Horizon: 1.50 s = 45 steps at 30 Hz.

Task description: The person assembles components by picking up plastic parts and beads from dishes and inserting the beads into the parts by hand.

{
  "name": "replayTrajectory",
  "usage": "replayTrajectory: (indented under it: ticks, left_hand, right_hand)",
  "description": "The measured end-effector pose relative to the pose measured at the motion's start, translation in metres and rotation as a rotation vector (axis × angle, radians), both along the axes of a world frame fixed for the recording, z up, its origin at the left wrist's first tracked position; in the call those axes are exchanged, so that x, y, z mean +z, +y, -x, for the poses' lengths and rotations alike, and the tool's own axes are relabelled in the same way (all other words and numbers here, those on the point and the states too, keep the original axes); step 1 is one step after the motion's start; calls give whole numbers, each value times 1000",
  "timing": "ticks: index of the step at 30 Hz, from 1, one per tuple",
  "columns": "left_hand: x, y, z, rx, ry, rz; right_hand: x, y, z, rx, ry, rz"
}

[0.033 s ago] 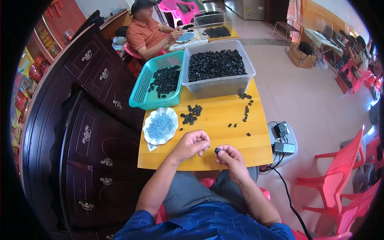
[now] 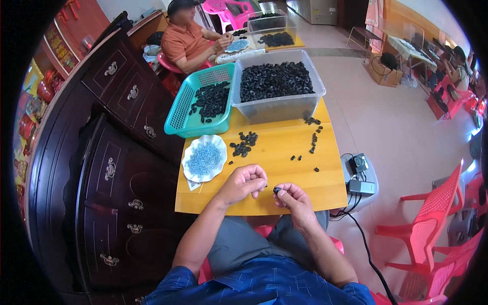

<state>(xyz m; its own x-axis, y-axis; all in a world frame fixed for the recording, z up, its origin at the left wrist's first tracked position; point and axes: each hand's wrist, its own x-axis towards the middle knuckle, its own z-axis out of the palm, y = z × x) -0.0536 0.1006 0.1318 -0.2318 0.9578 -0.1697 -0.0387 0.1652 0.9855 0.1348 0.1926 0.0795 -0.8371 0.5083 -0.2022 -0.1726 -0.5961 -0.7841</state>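
**Yellow tabletop (image 2: 277,147) beneath a black piece (image 2: 276,190) pinched in the right hand (image 2: 296,199)**

Dark wooden cabinets (image 2: 137,173) line the left side of the room, and red plastic chairs (image 2: 427,229) stand on the pale floor (image 2: 330,91) to the right. Farther back, a co-worker (image 2: 185,43) in an orange shirt and dark cap sits at another table.

Over the near part of the tabletop, the person's right hand has thumb and forefinger clamped on the black piece. The left hand (image 2: 244,183) faces it across a small gap, its fingers curled and the tips of thumb and forefinger close together. Something tiny and dark shows at those tips; whether it is gripped cannot be told.

To the left lies a white scalloped plate (image 2: 220,142) full of small, clear bluish pieces (image 2: 204,158). Near its right side is a loose cluster (image 2: 244,144) of black parts, and a ragged row (image 2: 313,140) of similar ones runs along the tabletop's right side. At the far end, a teal basket (image 2: 201,130) and a clear plastic bin (image 2: 277,113) stand side by side; both contain black parts, the bin far more.
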Motion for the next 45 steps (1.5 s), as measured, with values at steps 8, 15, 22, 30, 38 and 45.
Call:
replayTrajectory:
  ticks: [8, 15, 22, 30, 38, 45]
  left_hand:
    - [-7, -4, -5, -26, -32, -87]
    - [-9, -5, -12, -10, -29, -126]
    - [-14, -2, -17, -34, 0, -123]
    - [-10, 3, -24, -21, 398, -189]
    - [-1, 6, -20, -81, 380, -176]
    - [11, 9, -34, 11, 316, -242]
  right_hand:
    - [-1, -3, 0, 22, 18, -46]
    - [1, -3, 1, 28, 4, -67]
    - [-1, -1, 0, 27, 29, -73]
    - [-15, -4, 5, -118, 24, -139]
    - [-15, -8, 5, -123, 40, -158]
    - [-5, -2, 3, 1, 154, 175]
